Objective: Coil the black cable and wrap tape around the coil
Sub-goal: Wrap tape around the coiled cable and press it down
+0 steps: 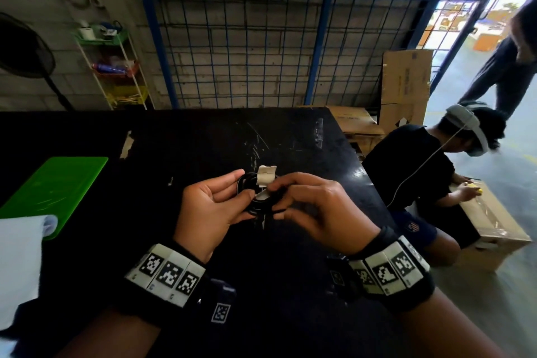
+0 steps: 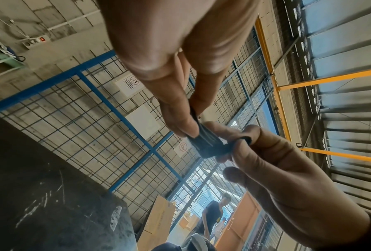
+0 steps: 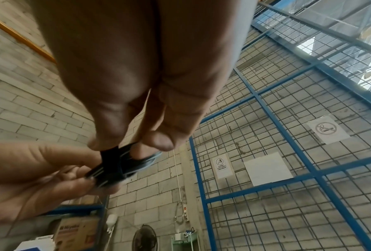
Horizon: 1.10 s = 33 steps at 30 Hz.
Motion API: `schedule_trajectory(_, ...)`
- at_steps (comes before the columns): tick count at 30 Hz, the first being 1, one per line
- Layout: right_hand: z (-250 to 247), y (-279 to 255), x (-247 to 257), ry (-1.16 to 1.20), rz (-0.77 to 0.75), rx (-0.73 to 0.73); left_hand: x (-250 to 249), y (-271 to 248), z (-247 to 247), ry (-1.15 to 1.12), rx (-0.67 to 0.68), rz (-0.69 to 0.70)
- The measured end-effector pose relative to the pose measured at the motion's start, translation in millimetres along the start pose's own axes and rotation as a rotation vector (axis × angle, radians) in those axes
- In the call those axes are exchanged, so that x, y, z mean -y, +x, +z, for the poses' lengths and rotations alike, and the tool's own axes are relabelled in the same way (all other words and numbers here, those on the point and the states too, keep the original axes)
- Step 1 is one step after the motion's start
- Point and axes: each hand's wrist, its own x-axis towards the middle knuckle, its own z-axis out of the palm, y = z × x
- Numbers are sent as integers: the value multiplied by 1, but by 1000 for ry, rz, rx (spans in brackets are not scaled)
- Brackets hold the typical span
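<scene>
1. The left hand (image 1: pixel 209 206) pinches the black cable (image 1: pixel 255 195) coil between thumb and fingers, so the loops stay bundled clear of the desk (image 1: pixel 290 148)
2. The right hand (image 1: pixel 313 206) pinches the coil's opposite side beside the tape (image 1: pixel 266 176), probably pressing the strip down
3. A pale tape flap stands up from the coil's far edge, unsealed
4. A green board (image 1: pixel 55 189) lies well apart, left

A black band is worn on each wrist, faced with a row of white squares printed with black block-pattern markers. A small black module bearing one more such marker is fixed beside each band. The left hand (image 1: pixel 209 206) and right hand (image 1: pixel 322 209) are bare
</scene>
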Motion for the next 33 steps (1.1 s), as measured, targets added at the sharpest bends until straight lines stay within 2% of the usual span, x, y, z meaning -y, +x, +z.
schedule_trajectory(3, 2, 0, 1, 31, 33, 19, -1, 0, -2, 17, -1, 16)
schedule_trajectory(8, 11, 2, 0, 177, 172, -165, 0, 0, 1, 54, -13, 31)
schedule_trajectory(10, 14, 4, 1, 146, 231, -202, 0, 0, 1, 73, -6, 39)
schedule_trajectory(14, 16, 7, 7, -84, 122, -239, -2, 1, 1, 74, 0, 45)
schedule_trajectory(16, 13, 9, 10, -98, 96, -251, -1, 0, 0, 49, 4, 37)
schedule_trajectory(24, 14, 15, 16, -215, 133, -212, -4, 0, -1, 6, 32, 42)
schedule_trajectory(33, 11, 26, 17, -253, 239, -32, -2, -3, 0, 44, 25, 61)
